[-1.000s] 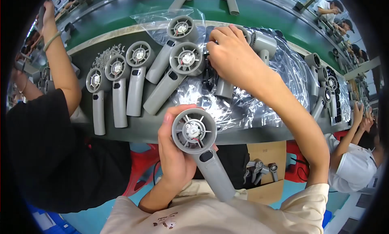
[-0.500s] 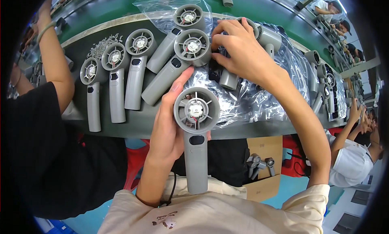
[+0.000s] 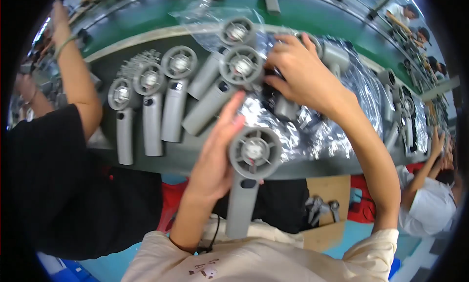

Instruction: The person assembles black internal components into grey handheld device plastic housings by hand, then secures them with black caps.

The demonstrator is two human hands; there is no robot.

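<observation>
My left hand [image 3: 211,162] is wrapped behind a grey handheld fan [image 3: 240,204], which stands upright with its round head up. Through the spokes of that head a white motor hub and a red wire show. My right hand [image 3: 308,72] reaches over the pile on the clear plastic bags [image 3: 315,135], fingers bent round something dark beside a grey handle [image 3: 287,108]. What it grips is mostly hidden and blurred. Left of that hand lie two slanted fans, the nearer fan [image 3: 207,108] close to my left fingertips. Several more grey fans [image 3: 152,125] stretch leftward.
Small grey parts [image 3: 139,62] are heaped at the back left of the dark worktable. Behind runs a green conveyor belt [image 3: 303,16]. A cardboard box [image 3: 332,188] with fans sits below the table edge. A co-worker's black sleeve [image 3: 53,135] is at left; others sit at right.
The whole view has shifted, so most things appear slightly lower and further right. The fan in my left hand now tilts a little. My right hand remains at the same pile.
</observation>
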